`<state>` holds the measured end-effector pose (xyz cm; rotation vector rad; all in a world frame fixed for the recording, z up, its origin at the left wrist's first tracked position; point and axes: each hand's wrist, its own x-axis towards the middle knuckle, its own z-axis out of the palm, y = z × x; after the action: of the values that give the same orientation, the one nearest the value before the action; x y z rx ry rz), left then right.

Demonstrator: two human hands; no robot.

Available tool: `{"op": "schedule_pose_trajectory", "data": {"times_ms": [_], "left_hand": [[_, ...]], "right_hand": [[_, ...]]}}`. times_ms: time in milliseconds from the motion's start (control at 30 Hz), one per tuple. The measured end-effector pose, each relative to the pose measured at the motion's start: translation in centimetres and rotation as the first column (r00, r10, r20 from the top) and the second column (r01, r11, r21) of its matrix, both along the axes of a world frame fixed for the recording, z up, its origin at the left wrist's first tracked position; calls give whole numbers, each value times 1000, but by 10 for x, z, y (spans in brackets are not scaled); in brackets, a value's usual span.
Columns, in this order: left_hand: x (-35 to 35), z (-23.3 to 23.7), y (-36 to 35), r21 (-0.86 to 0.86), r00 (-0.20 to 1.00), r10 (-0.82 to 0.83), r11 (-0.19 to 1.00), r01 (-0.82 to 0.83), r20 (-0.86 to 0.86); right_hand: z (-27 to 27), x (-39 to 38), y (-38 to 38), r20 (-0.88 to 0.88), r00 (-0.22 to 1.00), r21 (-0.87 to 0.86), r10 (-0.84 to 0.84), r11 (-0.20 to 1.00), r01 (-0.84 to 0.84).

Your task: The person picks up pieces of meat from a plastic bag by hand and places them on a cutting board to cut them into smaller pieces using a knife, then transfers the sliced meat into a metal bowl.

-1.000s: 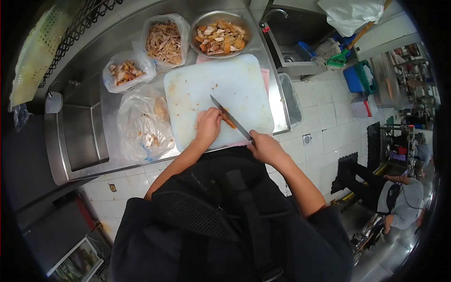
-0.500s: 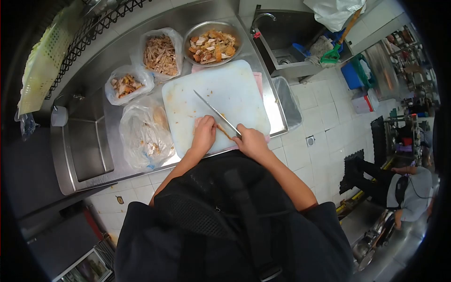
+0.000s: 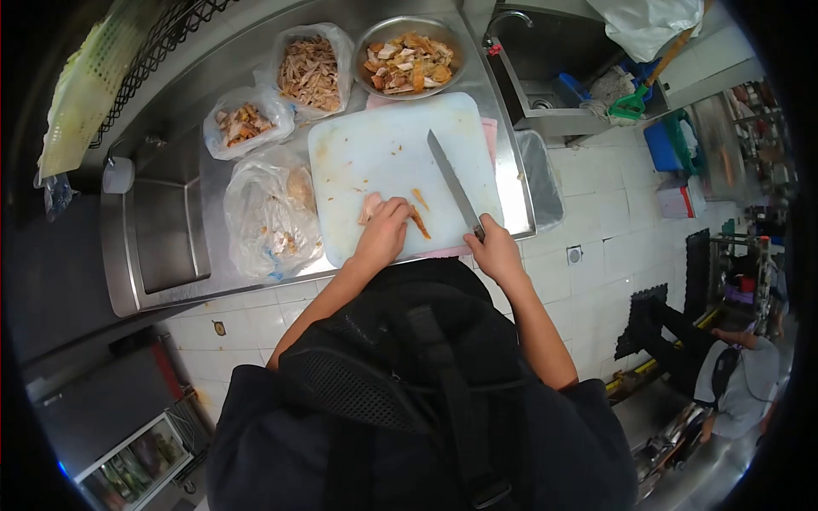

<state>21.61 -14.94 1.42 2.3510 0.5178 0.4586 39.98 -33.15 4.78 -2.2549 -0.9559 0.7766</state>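
Observation:
My right hand (image 3: pixel 497 248) is closed round the handle of a long knife (image 3: pixel 456 180), whose blade points up and away over the right part of the white cutting board (image 3: pixel 392 128). On the board's near part, my left hand (image 3: pixel 386 230) touches a pale piece of meat (image 3: pixel 370 207) and a brown strip (image 3: pixel 419 223); its fingers are bent, and whether they grip either piece is unclear. A smaller orange-brown strip (image 3: pixel 420 198) lies just beyond the fingertips. Small crumbs dot the board.
Behind the board are a metal bowl (image 3: pixel 409 94) of cut meat and a bag of shredded meat (image 3: pixel 308 74). Two more bags (image 3: pixel 247 123) (image 3: pixel 268 213) stand left. A sink (image 3: pixel 162 243) is far left. Right are a bin (image 3: pixel 541 183) and, farther off, another person (image 3: pixel 740 383).
The knife has moved right, away from my left hand, and its blade is more upright. The strip is now clear of my right hand. The whole view has shifted slightly.

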Motion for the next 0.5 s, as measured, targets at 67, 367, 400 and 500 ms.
{"op": "schedule_pose_trajectory", "data": {"times_ms": [67,367,400,500], "left_hand": [[13,6,1,59,999,-51,997,50,7],[2,-10,16,-10,992,48,999,-50,-116],[0,-21,18,-257,974,224,941,-219,-9],[29,-19,66,-429,910,412,815,-390,-45]], "right_hand": [[-11,3,-1,-19,999,-18,34,999,-34],[-8,2,6,22,999,-84,33,996,-31],[-9,1,5,30,999,-71,33,997,-31],[-8,-1,4,64,997,-76,34,997,-29]]}}
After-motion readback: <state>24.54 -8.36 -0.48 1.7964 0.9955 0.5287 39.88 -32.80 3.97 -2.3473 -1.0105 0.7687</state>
